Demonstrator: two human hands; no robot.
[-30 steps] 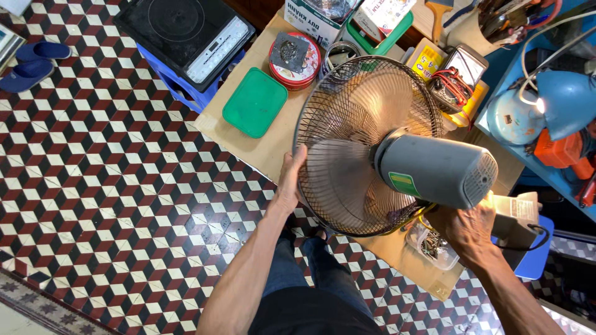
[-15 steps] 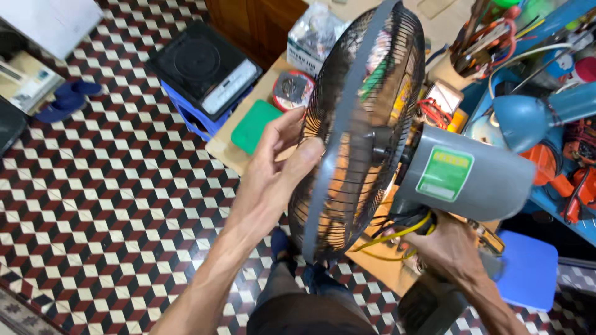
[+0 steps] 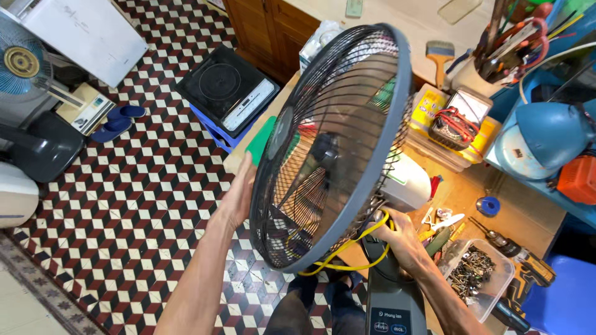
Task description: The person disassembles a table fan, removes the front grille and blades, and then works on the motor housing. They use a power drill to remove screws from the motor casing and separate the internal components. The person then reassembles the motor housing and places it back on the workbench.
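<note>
A grey electric fan with a black wire cage (image 3: 335, 142) is held upright over a wooden workbench (image 3: 459, 192), its front turned toward the left. My left hand (image 3: 239, 195) presses flat against the front rim of the cage. My right hand (image 3: 400, 239) grips the fan's neck under the grey motor housing (image 3: 403, 183), where a yellow cable (image 3: 347, 257) loops out. The dark fan stand (image 3: 394, 304) runs down toward me.
A clear tub of screws (image 3: 475, 276), a cordless drill (image 3: 518, 260), a multimeter (image 3: 456, 121) and a green lid (image 3: 264, 139) lie on the bench. A black induction cooker (image 3: 226, 93) sits on a blue crate. Another fan (image 3: 25, 65) stands far left on the patterned tile floor.
The fan has been tipped up from lying face-down on the bench to standing upright, then turned so its front faces left. Both hands stayed on it.
</note>
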